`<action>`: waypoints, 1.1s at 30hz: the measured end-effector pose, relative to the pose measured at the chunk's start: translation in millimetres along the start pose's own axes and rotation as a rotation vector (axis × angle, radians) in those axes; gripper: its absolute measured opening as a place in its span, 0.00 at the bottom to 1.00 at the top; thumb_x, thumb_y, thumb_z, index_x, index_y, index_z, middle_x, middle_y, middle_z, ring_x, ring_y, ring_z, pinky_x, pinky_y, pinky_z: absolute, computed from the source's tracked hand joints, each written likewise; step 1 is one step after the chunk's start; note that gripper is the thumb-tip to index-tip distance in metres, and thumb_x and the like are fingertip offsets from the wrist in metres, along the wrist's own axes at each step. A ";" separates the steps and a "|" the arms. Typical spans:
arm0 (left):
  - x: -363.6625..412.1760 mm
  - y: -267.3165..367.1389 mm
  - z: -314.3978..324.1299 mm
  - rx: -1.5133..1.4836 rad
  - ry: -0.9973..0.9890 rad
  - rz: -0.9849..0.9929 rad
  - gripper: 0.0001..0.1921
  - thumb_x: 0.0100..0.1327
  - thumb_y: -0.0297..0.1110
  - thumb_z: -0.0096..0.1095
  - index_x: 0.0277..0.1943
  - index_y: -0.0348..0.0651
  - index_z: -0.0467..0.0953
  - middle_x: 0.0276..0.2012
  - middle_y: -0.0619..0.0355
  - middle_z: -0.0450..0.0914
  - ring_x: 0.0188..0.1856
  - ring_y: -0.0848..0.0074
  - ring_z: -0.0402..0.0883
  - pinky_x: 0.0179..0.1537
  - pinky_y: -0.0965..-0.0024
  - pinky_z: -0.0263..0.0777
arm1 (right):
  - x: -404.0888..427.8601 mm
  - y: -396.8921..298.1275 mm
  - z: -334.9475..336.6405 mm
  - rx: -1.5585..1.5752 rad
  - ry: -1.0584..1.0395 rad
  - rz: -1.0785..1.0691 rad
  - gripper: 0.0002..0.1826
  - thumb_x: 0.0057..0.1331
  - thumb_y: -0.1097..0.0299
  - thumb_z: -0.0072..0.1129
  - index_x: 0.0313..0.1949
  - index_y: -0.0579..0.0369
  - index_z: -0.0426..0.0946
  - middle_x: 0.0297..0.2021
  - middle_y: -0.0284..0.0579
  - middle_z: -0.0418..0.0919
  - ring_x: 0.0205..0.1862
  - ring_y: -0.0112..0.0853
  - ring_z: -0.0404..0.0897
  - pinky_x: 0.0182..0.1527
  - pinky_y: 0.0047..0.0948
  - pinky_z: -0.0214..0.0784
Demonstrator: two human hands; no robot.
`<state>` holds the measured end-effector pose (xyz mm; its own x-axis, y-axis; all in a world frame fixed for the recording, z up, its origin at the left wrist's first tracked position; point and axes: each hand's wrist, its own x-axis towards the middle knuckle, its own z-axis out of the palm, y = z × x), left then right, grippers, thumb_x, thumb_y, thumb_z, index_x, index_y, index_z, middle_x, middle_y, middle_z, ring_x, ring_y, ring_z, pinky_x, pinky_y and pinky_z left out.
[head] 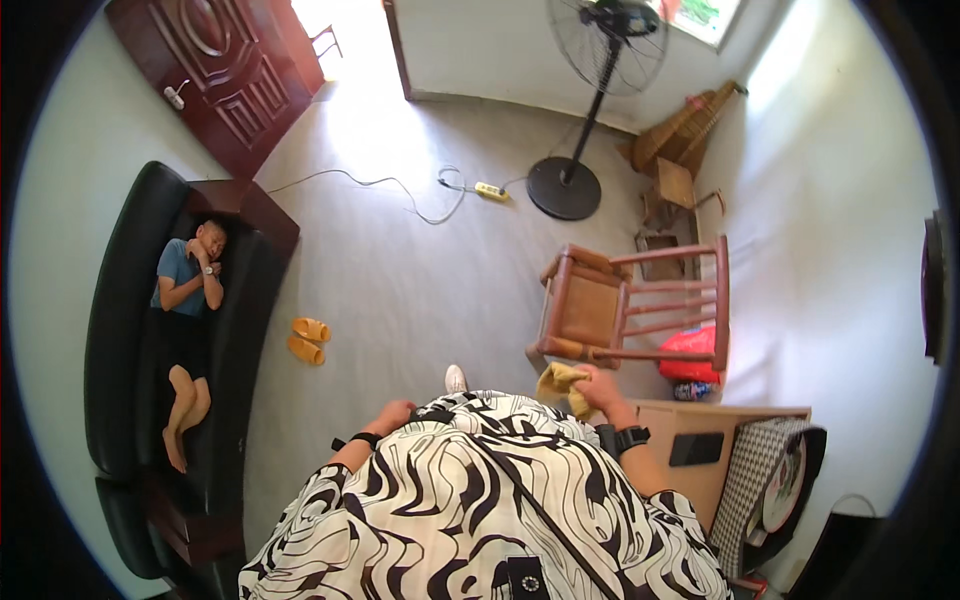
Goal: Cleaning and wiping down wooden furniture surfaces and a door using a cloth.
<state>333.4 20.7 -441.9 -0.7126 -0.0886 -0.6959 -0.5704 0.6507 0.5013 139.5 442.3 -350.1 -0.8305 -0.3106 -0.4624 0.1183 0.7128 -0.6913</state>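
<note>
My right hand [598,390] grips a crumpled yellow cloth [556,381] at waist height. Just beyond it stands a wooden armchair [590,301] with a slatted side and a brown seat. My left hand [394,415] hangs by my left hip against my patterned shirt [480,480]; its fingers are partly hidden, so I cannot tell whether they are closed. Right of my right forearm, a dark smartphone [696,450] lies on a light wooden cabinet top [656,424].
A person [182,281] lies on a black sofa [120,352] at left, near orange slippers [307,341]. A cord runs across the floor to a yellow power strip [491,191] and a pedestal fan [564,187]. A red bag [686,356] sits behind the armchair. The door [225,82] stands open.
</note>
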 end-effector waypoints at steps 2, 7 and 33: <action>6.2 15.8 -45.5 -0.037 0.098 0.016 0.16 0.55 0.40 0.58 0.44 0.42 0.80 0.41 0.46 0.81 0.45 0.57 0.79 0.48 0.61 0.72 | 21.7 0.3 23.3 0.071 -0.133 0.092 0.20 0.51 0.61 0.57 0.45 0.51 0.78 0.37 0.51 0.81 0.41 0.42 0.80 0.43 0.36 0.71; 35.7 -13.9 -116.7 -0.038 0.310 -0.046 0.14 0.55 0.39 0.56 0.41 0.41 0.80 0.38 0.46 0.82 0.43 0.56 0.80 0.45 0.60 0.73 | 60.8 4.3 33.3 -0.192 -0.258 0.140 0.17 0.50 0.60 0.58 0.38 0.51 0.80 0.37 0.54 0.80 0.41 0.47 0.79 0.43 0.39 0.71; 228.0 -3.0 -360.5 -0.225 0.301 -0.144 0.18 0.52 0.43 0.58 0.43 0.42 0.80 0.38 0.46 0.82 0.44 0.54 0.79 0.45 0.59 0.72 | 570.2 -278.0 9.1 -0.558 -0.308 -0.086 0.18 0.48 0.59 0.55 0.39 0.48 0.81 0.37 0.51 0.81 0.40 0.45 0.80 0.43 0.37 0.72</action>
<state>25.4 -273.3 -416.7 -0.6876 -0.4051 -0.6026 -0.7246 0.4371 0.5329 -361.9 61.3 -426.6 -0.6204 -0.4886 -0.6135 -0.3120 0.8714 -0.3785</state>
